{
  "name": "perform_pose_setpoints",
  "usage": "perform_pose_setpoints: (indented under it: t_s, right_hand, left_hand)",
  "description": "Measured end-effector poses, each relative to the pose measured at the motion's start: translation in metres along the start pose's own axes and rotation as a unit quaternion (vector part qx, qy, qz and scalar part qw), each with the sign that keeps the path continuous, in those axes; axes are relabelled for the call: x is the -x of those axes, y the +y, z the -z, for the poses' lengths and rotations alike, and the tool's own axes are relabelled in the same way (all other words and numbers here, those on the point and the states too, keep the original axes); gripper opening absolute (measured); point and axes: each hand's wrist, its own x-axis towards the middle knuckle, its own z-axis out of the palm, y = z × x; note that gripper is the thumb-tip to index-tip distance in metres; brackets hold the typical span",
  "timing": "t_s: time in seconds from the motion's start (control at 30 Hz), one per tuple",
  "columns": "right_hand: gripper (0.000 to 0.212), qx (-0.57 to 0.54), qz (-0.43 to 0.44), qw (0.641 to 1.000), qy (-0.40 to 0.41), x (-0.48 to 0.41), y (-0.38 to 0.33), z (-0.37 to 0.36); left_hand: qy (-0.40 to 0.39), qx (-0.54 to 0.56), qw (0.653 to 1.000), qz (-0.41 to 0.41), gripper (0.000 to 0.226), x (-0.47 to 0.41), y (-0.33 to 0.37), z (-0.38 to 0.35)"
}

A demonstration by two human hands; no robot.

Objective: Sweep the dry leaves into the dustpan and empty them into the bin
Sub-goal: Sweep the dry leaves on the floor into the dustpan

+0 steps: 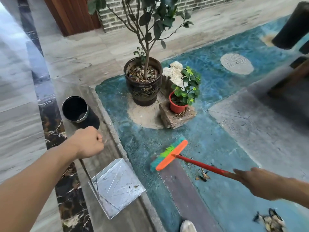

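On the blue floor (217,144) ahead of you, the broom (168,155) rests with its orange head and green-and-teal bristles down, just right of the stone kerb. Your right hand (260,183) holds the red handle (200,164); its grip is wrapped around the shaft, with the index finger laid along it toward the head. Your left hand (88,142) is raised in a tight fist; the pictures do not make clear whether the thin wire handle that rises from the dustpan (117,185) runs up into that fist.

The dustpan, a square metal tray, sits on the grey strip left of the kerb, near the broom head but apart from it. Its floor carries a few small specks. The bin (78,109), a dark cylinder with a metal rim, stands beyond your left hand on the same strip, mouth open upward.

Dry leaves (203,175) lie on the blue floor beside the handle, below it in the view. A second clump (271,221) lies at lower right, well apart from the dustpan.

A large dark pot (143,84) holding a small tree stands beyond the broom, with a small red pot (177,104) on a stone block just right of it. Your shoe toe (188,226) shows at the bottom edge.
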Motion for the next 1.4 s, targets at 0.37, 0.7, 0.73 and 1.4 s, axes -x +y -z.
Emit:
perform_pose_setpoints:
  t_s: [0.37,0.7,0.73,1.4]
  right_hand:
    - [0.072,-0.013,0.099,0.994,0.033,-0.169,-0.174,0.066]
    - [0.058,0.107,0.011,0.994,-0.020,-0.116,0.023,0.001]
    - [0.060,0.113,-0.011,0.993,-0.025,-0.104,0.045,-0.007]
    - [0.049,-0.100,-0.013,0.994,0.033,-0.042,0.038,-0.022]
  left_hand:
    - [0.039,0.005,0.996,0.086,0.031,0.011,-0.025,0.004]
    - [0.027,-0.055,0.996,0.063,0.026,-0.002,0.017,-0.002]
    - [0.031,-0.068,0.996,0.058,0.026,-0.003,0.022,-0.004]
    - [0.003,-0.117,0.990,-0.081,0.037,-0.021,0.133,-0.026]
